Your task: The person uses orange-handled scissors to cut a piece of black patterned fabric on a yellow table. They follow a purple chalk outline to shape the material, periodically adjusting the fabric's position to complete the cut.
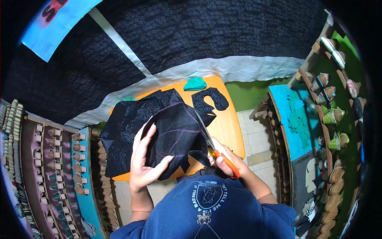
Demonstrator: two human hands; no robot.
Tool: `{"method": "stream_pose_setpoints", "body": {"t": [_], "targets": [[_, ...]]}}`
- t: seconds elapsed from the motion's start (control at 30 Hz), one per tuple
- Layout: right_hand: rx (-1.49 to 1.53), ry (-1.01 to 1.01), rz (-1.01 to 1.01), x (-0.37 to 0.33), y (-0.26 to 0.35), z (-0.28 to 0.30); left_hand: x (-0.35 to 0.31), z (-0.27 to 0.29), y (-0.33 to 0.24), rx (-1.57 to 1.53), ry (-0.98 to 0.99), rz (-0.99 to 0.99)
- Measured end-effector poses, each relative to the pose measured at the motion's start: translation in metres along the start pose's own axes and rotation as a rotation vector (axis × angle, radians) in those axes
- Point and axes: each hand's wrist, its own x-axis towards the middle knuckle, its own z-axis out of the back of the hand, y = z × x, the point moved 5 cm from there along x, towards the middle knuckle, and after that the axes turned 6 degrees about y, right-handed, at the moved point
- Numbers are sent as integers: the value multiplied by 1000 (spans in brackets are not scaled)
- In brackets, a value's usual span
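Observation:
My left hand (146,161) grips a black piece of fabric (175,133) by its left side, thumb in front and fingers behind. Curved purple lines are drawn across the fabric, which is held up over the table. My right hand (225,157) is closed round the orange handles of a pair of scissors (234,170). Their long blades point up and away, along the right edge of the black fabric. Part of the blades is hidden by the cloth. More black fabric with a glossy spotted pattern (127,125) lies spread beneath and left of my left hand.
On the orange table (232,131) lie a curved black cut-out (220,99) and a folded green cloth (195,84). Shoe lasts fill the left rack (78,159). At right stand a blue-topped bench (280,113) with green scraps (296,119) and shelves of shoes (334,115).

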Motion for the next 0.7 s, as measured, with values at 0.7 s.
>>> {"method": "stream_pose_setpoints", "body": {"t": [0.7], "targets": [[-2, -39, 18, -1, -4, -3, 3, 1, -6, 104, 2, -22]]}}
